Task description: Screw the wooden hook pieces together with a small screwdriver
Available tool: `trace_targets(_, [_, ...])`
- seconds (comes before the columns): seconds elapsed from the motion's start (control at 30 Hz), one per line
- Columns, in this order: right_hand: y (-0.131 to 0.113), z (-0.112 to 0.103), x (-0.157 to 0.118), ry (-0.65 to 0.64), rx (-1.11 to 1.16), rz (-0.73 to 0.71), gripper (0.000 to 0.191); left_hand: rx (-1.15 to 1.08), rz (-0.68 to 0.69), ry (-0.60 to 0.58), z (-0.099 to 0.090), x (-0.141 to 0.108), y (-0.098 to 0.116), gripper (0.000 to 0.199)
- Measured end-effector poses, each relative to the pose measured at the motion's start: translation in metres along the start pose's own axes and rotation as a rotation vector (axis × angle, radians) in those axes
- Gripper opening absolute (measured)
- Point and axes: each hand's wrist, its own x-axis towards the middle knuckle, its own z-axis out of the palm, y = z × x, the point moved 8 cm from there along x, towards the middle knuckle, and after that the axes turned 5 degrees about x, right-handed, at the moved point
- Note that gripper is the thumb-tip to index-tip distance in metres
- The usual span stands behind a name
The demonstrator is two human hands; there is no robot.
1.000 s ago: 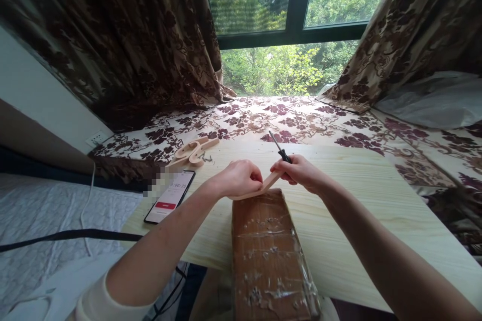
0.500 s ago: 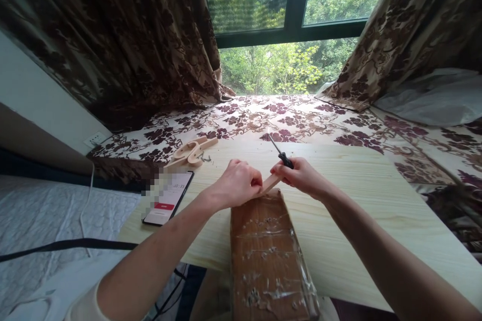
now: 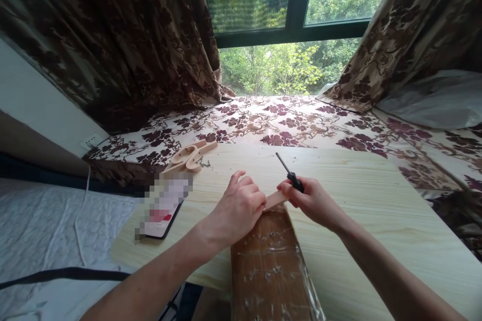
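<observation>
A pale wooden piece [image 3: 275, 200] lies across the far end of a brown block [image 3: 269, 266] wrapped in clear film. My left hand [image 3: 243, 206] is closed on the piece's left part, which its fingers mostly hide. At the other end, my right hand [image 3: 312, 199] grips the same piece. A screwdriver [image 3: 294, 180] with a black handle is also held in my right hand, its shaft pointing up and to the left, away from the wood.
Several curved wooden parts [image 3: 196, 156] and small screws [image 3: 204, 163] lie at the far left of the pale table [image 3: 361, 200]. A phone [image 3: 165, 220] rests near the left edge. Beyond are a floral-covered ledge [image 3: 263, 120] and a window.
Both hands and the wooden piece appear lower in the view, as do the block and phone. My left hand's fingers are somewhat more raised. The screwdriver is still in my right hand.
</observation>
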Motion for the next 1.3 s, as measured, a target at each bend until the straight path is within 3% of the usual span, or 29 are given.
trace_targets(0.27, [-0.004,-0.003,-0.006,0.022,-0.074,-0.017,0.028,0.007,0.006,-0.017,0.003,0.001,-0.003,0.017])
trace_targets(0.43, [-0.013,-0.021,-0.015,0.034,-0.254,0.003,0.034,0.012,0.01,-0.054,0.004,0.002,-0.003,0.021])
trace_targets(0.67, [-0.036,-0.043,-0.047,-0.092,-0.449,-0.074,0.025,0.014,0.033,-0.136,0.006,0.005,-0.003,0.022])
trace_targets(0.83, [-0.048,-0.039,-0.056,-0.104,-0.585,-0.191,0.018,0.027,0.045,-0.17,0.001,0.01,0.005,0.026])
trace_targets(1.1, [-0.065,-0.02,-0.057,-0.081,-0.615,-0.324,0.005,0.031,0.038,-0.21,0.004,0.015,0.004,0.02])
trace_targets(1.3, [-0.084,-0.006,-0.06,-0.063,-0.603,-0.5,0.01,0.031,0.045,-0.208,0.009,0.016,0.001,0.023])
